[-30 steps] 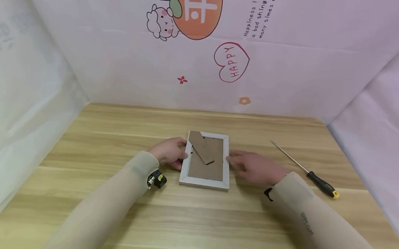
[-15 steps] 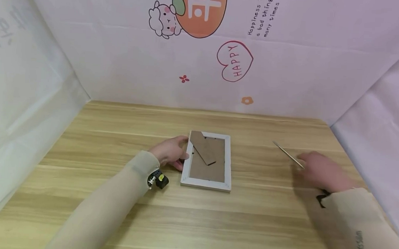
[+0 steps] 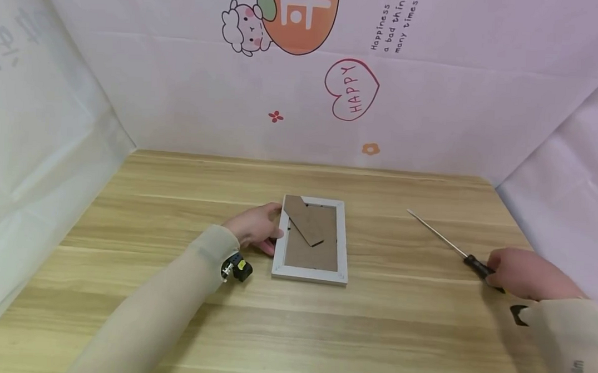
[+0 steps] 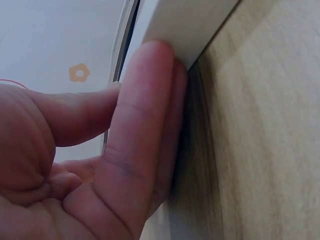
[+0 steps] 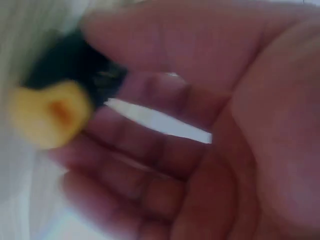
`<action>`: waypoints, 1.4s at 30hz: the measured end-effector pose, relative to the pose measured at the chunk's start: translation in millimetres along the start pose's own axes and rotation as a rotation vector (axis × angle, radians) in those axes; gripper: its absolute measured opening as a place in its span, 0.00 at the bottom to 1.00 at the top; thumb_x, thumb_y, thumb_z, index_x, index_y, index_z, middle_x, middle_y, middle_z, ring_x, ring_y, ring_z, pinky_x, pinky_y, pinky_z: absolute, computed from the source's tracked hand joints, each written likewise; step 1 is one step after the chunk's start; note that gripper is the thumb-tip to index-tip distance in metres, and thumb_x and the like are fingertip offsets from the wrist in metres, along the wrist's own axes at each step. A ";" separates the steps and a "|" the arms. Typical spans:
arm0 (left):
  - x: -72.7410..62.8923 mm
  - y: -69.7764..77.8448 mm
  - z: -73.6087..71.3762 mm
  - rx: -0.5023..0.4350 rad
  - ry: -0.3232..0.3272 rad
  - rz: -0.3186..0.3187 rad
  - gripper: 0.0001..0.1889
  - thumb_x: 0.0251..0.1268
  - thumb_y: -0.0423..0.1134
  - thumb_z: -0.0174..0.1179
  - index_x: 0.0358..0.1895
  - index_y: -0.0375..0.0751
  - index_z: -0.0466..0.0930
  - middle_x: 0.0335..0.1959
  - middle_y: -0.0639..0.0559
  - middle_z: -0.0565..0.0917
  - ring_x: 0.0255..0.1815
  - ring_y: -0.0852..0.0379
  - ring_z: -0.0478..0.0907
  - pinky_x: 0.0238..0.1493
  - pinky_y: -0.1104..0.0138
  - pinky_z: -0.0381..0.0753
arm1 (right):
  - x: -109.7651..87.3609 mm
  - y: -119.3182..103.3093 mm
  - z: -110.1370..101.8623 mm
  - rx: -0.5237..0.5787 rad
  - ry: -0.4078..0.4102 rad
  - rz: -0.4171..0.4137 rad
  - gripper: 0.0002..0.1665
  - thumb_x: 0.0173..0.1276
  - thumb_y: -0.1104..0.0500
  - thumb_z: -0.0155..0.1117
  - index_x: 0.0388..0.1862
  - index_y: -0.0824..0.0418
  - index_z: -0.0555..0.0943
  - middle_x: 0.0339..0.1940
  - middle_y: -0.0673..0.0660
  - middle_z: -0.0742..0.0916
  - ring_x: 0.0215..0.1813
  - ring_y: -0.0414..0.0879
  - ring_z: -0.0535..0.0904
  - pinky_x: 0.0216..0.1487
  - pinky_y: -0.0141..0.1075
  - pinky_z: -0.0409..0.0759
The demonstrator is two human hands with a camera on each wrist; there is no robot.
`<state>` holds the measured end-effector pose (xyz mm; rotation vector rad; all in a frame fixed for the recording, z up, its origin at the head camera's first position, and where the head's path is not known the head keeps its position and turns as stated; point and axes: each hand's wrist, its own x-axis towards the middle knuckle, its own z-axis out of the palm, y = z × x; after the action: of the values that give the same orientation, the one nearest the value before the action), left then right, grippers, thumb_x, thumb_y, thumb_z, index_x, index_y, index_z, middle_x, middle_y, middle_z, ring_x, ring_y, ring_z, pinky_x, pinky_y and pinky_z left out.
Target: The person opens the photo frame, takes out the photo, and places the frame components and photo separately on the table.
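A white picture frame (image 3: 312,275) lies face down on the wooden table, its brown backing board (image 3: 308,256) and folding stand (image 3: 304,223) uppermost. My left hand (image 3: 254,226) pinches its left edge, thumb on top and fingers along the side; the left wrist view shows the fingertips against the white frame edge (image 4: 185,27). Over at the right, my right hand (image 3: 533,274) grips the black handle of a screwdriver (image 3: 474,265), whose metal shaft points to the back left. In the blurred right wrist view, thumb and fingers hold the handle near its yellow end (image 5: 50,115).
The wooden table (image 3: 292,331) meets a white printed cloth backdrop (image 3: 197,104) behind. White cloth also walls the left (image 3: 44,158) and right sides (image 3: 575,182). A small black device (image 3: 236,267) is strapped to my left wrist.
My right hand has left the frame's right edge, moved right across the table and taken hold of the screwdriver handle. My left hand has stayed at the frame's left edge.
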<state>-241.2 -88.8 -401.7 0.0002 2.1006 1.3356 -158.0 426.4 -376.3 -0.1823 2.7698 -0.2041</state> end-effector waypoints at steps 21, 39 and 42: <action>-3.6 -3.0 -3.4 -0.028 -0.005 -0.013 0.42 0.70 0.25 0.58 0.81 0.53 0.47 0.43 0.35 0.81 0.34 0.44 0.82 0.34 0.58 0.87 | 30.1 22.0 15.5 0.319 0.219 0.088 0.35 0.73 0.39 0.60 0.58 0.70 0.77 0.48 0.68 0.85 0.46 0.56 0.82 0.47 0.58 0.73; -3.7 -0.2 -0.8 -0.005 0.000 -0.007 0.43 0.70 0.26 0.58 0.81 0.51 0.46 0.41 0.36 0.81 0.32 0.46 0.82 0.32 0.60 0.87 | 24.8 27.5 14.1 2.614 0.063 -0.053 0.14 0.81 0.62 0.47 0.45 0.73 0.75 0.45 0.74 0.83 0.52 0.72 0.80 0.65 0.47 0.72; -4.3 0.0 0.3 -0.004 0.002 -0.005 0.43 0.70 0.26 0.58 0.81 0.51 0.46 0.40 0.36 0.81 0.31 0.46 0.82 0.31 0.60 0.87 | 26.3 12.1 14.6 2.598 0.005 -0.137 0.15 0.82 0.63 0.45 0.47 0.75 0.75 0.47 0.75 0.82 0.54 0.72 0.79 0.67 0.47 0.70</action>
<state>-237.6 -89.9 -399.6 -0.0077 2.0985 1.3369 -178.4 432.6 -400.7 0.3087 0.5574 -2.8628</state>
